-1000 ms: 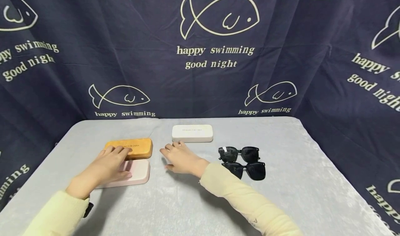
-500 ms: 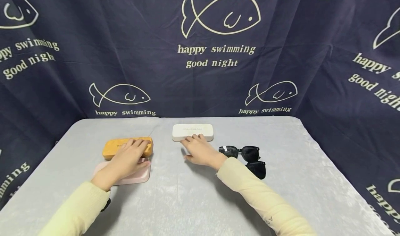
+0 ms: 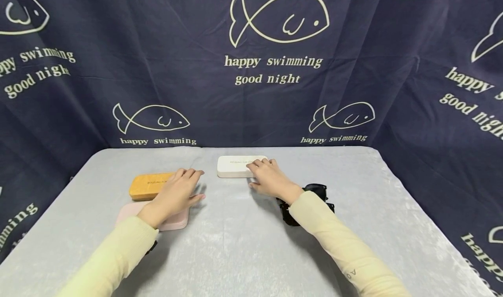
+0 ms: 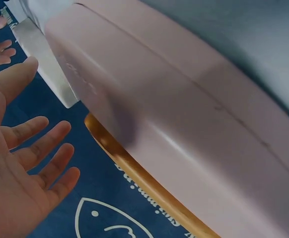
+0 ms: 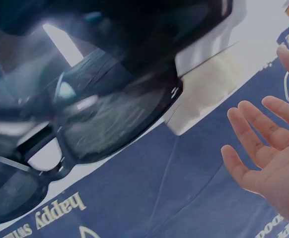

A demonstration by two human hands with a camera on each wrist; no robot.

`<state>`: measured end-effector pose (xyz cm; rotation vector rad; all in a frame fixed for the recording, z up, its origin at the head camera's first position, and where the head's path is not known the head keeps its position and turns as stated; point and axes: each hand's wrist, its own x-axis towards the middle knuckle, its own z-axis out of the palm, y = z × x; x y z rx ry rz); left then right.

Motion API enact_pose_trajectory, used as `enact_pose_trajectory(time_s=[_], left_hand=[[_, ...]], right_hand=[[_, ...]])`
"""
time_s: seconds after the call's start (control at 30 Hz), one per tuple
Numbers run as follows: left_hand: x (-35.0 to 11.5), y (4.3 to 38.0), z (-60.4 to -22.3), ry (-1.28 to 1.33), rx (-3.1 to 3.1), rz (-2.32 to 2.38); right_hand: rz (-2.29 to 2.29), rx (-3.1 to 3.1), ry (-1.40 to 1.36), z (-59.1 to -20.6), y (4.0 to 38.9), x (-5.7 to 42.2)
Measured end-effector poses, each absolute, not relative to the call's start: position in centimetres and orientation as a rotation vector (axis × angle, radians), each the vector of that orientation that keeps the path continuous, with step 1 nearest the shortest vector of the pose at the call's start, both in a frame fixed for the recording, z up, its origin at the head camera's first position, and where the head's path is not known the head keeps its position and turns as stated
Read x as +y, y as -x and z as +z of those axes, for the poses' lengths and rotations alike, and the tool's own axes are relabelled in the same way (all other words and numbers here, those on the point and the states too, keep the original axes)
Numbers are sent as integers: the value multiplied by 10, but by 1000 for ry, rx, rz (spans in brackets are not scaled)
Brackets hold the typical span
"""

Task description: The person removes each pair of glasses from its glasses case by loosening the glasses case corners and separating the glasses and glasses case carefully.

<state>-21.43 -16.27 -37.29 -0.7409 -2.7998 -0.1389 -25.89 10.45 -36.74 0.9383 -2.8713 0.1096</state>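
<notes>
My left hand (image 3: 177, 196) hangs over the right part of the orange glasses case (image 3: 146, 186) and the pink glasses case (image 3: 177, 220), fingers spread and holding nothing. In the left wrist view its palm and relaxed fingers show beside the pink case (image 4: 149, 99). My right hand (image 3: 272, 179) hovers in front of the white glasses case (image 3: 233, 166), its fingertips overlapping the case's right end. The right wrist view shows those fingers loosely extended with nothing between them. Two pairs of black sunglasses (image 3: 316, 191) lie under the right forearm, partly hidden by it.
A table with a light grey cloth (image 3: 235, 257) bears all the cases and sunglasses. Behind it hangs a dark blue curtain (image 3: 251, 122) printed with fish and words. The orange case lies just behind the pink one.
Both hands have moved to the right. The left has passed across the orange and pink cases; the right has gone to the white case's right end. Cases and sunglasses stay in place.
</notes>
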Motion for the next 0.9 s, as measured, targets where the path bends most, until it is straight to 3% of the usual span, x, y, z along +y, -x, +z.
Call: enact_pose_trajectory(time_s=[0.9], left_hand=[[-112,261,-362,541,-2952,-72]], right_hand=[[68,-2946,-740,-362,295,126]])
